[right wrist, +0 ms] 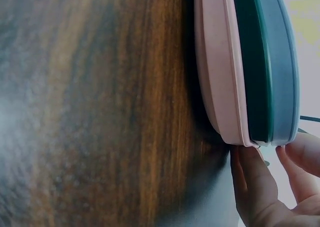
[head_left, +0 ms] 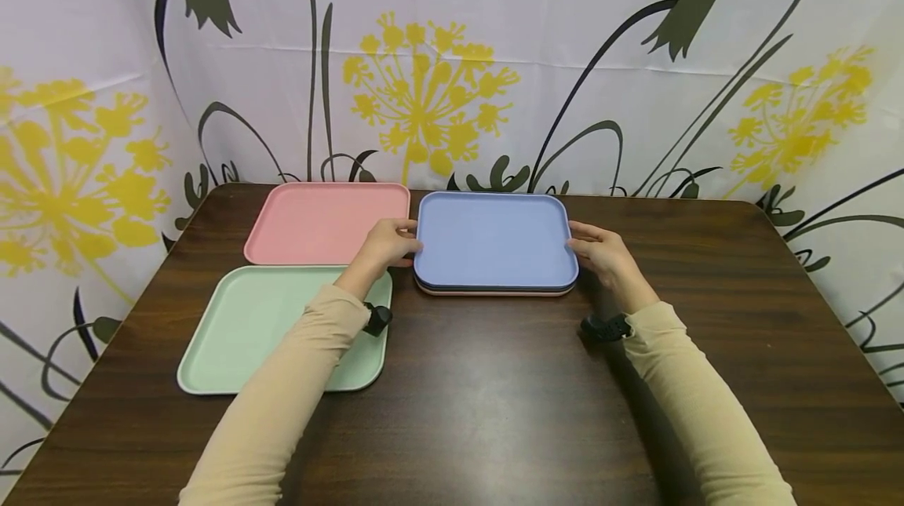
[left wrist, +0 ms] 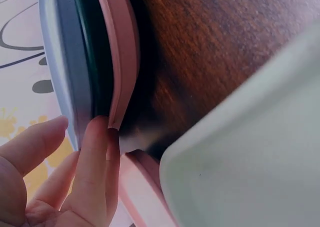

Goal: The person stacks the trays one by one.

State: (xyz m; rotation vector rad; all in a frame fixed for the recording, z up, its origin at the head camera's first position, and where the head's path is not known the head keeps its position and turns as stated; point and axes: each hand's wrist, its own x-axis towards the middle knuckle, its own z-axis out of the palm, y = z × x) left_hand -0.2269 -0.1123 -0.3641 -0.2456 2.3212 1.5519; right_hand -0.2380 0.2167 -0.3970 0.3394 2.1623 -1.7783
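A stack of trays lies near the table's back, with a blue tray on top. Beneath it come a dark green tray and a light pink tray, their edges showing in both wrist views. My left hand touches the stack's left end, its thumb at the blue rim and its extended fingers along the side. At the opposite end, my right hand touches the stack in a similar way, thumb at the blue rim and fingertips against the lower trays' edges.
Left of the stack lies a pink tray, partly behind my left hand. A light green tray lies in front of it, under my left forearm. The dark wood table meets a flower-patterned curtain at the back.
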